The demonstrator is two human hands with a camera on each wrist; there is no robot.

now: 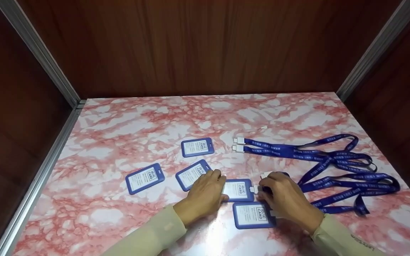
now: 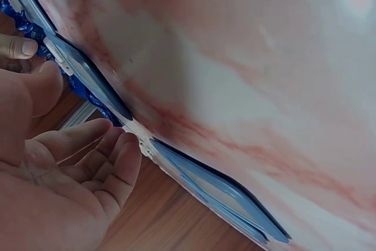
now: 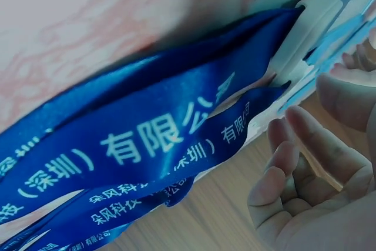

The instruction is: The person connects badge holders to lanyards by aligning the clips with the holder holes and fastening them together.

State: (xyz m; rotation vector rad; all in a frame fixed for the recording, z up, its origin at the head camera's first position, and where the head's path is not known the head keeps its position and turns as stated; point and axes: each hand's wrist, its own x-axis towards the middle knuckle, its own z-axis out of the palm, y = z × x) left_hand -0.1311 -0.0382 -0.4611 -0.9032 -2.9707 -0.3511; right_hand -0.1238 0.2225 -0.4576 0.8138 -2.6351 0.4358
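Note:
A blue-framed badge holder (image 1: 238,190) lies between the two hands. My left hand (image 1: 205,193) grips it at its left end, thumb at the lower edge and fingertips at the upper side. At its slotted right end sits a white lanyard clip (image 1: 256,190), pinched by my right hand (image 1: 285,195) between thumb and forefinger. Those fingers partly hide the clip. Below lies another badge holder (image 1: 255,215), its right end beside the right hand. In the right wrist view, blue printed lanyards (image 3: 158,127) run toward white clips (image 3: 302,24) near the fingers.
Three more badge holders lie to the left: one at the back (image 1: 198,147), one partly under the left hand (image 1: 192,175) and one farthest left (image 1: 145,178). Several blue lanyards (image 1: 333,156) spread over the table's right side. Dark wood panels (image 1: 205,46) enclose the marbled table (image 1: 119,124).

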